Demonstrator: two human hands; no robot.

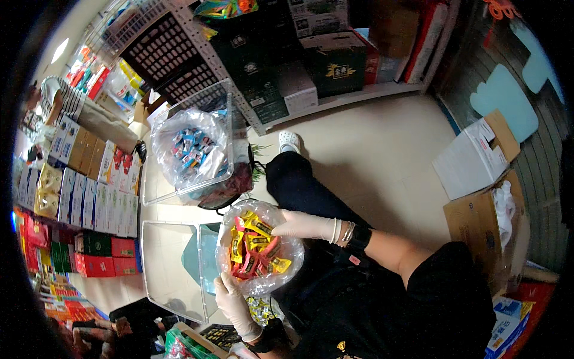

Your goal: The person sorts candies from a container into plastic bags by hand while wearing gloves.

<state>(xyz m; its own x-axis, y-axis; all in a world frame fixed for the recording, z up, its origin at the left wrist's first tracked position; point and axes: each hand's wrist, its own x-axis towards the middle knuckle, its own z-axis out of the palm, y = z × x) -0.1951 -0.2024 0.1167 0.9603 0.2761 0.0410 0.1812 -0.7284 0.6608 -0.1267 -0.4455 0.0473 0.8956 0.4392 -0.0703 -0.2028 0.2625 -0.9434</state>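
My right hand (302,226), in a thin pale glove, reaches into the crinkled clear plastic bag of yellow and red wrapped sweets (258,246), fingers curled over the packets; I cannot tell whether they pinch one. My gloved left hand (234,304) cups the bag from below, fingers closed on the film. Just beyond sits an empty clear rigid plastic bin (173,269); farther out, another bin holds a bag of blue-wrapped sweets (190,149). Smooth beige floor (371,155) runs to metal shelves of cartons (311,66).
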